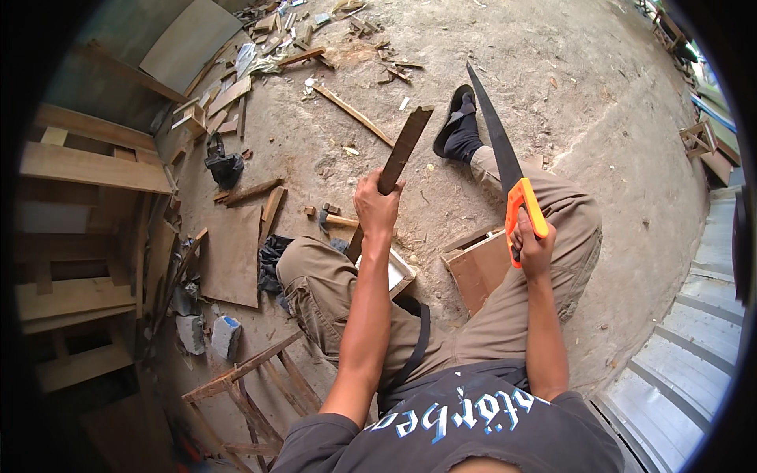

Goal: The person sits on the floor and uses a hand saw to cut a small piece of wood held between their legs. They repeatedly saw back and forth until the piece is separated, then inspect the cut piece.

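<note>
My left hand (377, 203) is wrapped round a dark, narrow wooden board (407, 148), which points up and away with a jagged far end. Its lower part passes behind my hand toward my left knee. In my right hand (532, 243) is the orange handle of a hand saw (497, 134). The dark blade points away from me, over my right shin, apart from the board. Between my legs a brown wooden box (479, 277) rests on the ground, and a wooden frame with a white inside (402, 276) sits beside it, partly hidden by my left forearm.
A hammer (339, 220) lies by my left knee. Wood scraps (229, 94) litter the far left ground, near a black plastic bag (224, 164). Wooden shelving (91, 165) stands at the left, a slatted wooden frame (244, 370) near left. Corrugated metal sheeting (670, 378) is at the right.
</note>
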Demonstrator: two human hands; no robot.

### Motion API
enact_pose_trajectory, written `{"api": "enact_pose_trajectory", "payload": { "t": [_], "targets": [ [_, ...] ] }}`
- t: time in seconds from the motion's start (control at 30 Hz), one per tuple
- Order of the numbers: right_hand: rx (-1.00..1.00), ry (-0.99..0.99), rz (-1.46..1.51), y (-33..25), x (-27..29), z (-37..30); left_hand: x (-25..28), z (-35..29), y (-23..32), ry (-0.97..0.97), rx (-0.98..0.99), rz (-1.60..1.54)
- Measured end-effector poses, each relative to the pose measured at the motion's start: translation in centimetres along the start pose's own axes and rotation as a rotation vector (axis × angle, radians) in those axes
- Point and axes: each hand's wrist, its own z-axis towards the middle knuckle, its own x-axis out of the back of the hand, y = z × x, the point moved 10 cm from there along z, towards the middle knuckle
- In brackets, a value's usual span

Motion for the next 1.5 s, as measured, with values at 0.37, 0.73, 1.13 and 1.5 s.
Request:
{"api": "enact_pose_trajectory", "payload": {
  "t": [0.37,0.73,1.13,1.5],
  "targets": [
    [0.045,-0.012,-0.141,1.6,-0.1,0.5,-0.1,0.1,0.2,-0.010,0.036,-0.053],
    [0.035,-0.174,-0.172,-1.3,-5.5,2.2,0.9,0.7,3.3,-0.428,-0.147,-0.243],
    [0.002,-0.258,-0.312,2.3,-6.2,3.3,-2.9,1.0,-2.2,-0.664,0.094,-0.680],
    [-0.017,-0.091,-0.286,1.3,-8.0,4.5,-6.4,-2.4,-1.3,-0.801,0.331,-0.758]
  ]
}}
